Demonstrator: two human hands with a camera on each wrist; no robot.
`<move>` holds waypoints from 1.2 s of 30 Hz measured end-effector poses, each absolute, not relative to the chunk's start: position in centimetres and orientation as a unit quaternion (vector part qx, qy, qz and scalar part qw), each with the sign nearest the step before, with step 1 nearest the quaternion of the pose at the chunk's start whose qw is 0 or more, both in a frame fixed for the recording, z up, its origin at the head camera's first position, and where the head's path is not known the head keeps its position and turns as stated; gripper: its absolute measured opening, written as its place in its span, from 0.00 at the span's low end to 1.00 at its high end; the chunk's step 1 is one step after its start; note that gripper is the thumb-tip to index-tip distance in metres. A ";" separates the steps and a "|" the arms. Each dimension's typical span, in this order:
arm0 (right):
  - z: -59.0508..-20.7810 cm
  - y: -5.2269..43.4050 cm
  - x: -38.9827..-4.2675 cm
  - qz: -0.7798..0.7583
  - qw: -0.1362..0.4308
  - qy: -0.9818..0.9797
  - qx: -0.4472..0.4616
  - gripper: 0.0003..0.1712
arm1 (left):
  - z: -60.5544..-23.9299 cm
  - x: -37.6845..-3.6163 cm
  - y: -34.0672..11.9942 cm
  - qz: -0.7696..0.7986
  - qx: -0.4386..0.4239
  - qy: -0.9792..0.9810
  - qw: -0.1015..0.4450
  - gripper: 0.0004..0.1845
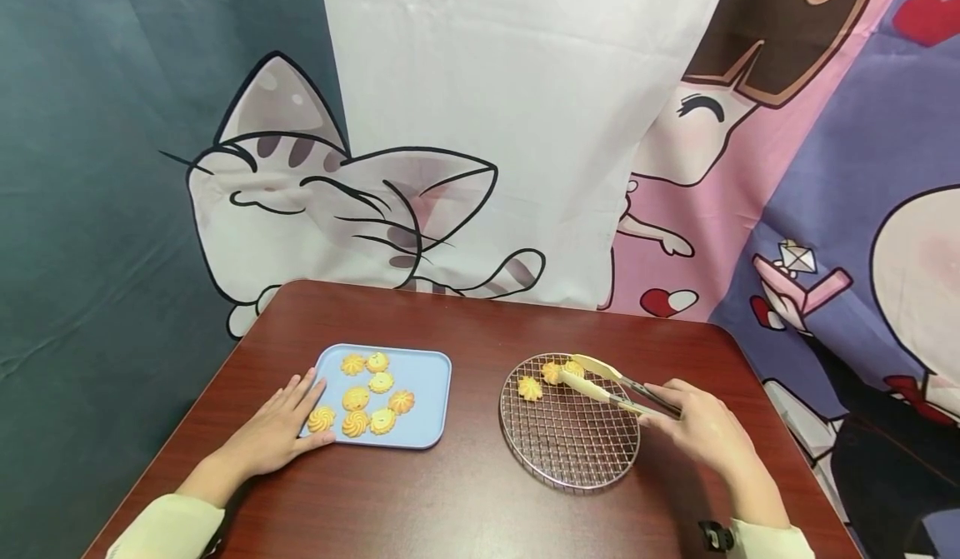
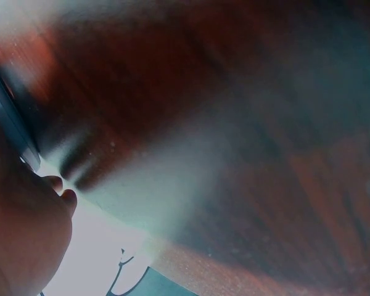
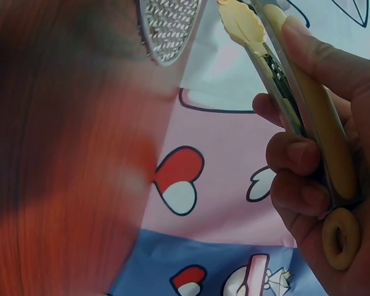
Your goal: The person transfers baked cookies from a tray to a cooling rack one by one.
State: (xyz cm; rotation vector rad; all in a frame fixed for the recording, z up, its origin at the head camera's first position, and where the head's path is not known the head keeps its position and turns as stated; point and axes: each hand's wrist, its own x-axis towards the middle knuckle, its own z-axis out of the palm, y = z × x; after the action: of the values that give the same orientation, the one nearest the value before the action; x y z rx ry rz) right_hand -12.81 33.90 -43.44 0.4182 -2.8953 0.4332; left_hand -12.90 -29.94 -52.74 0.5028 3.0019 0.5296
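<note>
A light blue tray (image 1: pixel 427 376) on the brown table holds several yellow swirl cookies (image 1: pixel 380 382). My left hand (image 1: pixel 281 426) lies flat with straight fingers on the tray's near left corner, its fingertips beside one cookie (image 1: pixel 321 418). My right hand (image 1: pixel 701 426) grips cream-tipped metal tongs (image 1: pixel 611 386). The tong tips reach over the far edge of a round wire rack (image 1: pixel 570 442), at a cookie (image 1: pixel 573 368) there. Two more cookies (image 1: pixel 529 388) lie on the rack. In the right wrist view the fingers (image 3: pixel 308 166) curl round the tongs (image 3: pixel 296 92).
The brown wooden table (image 1: pixel 465 501) has its far edge against hanging cartoon-print cloths. Bare tabletop lies between tray and rack and along the front. The left wrist view is a blur of table and tray edge (image 2: pixel 12 123).
</note>
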 end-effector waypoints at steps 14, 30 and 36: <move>-44.2 35.0 -12.8 0.135 0.072 -0.980 0.125 0.28 | -52.7 -12.9 -30.0 0.169 0.162 0.972 0.028 0.51; -44.7 35.2 -13.2 0.131 0.056 -0.983 0.115 0.29 | -52.7 -12.9 -30.0 0.167 0.161 0.972 0.027 0.51; -44.7 35.3 -13.3 0.129 0.056 -0.983 0.115 0.28 | -52.8 -12.9 -30.0 0.166 0.160 0.973 0.026 0.52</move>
State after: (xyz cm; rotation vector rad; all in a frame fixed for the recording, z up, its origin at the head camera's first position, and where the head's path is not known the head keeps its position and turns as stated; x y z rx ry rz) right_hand -13.34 35.26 -44.73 0.3481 -2.9839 0.3921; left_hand -12.89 -29.98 -52.81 0.4938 3.0070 0.5143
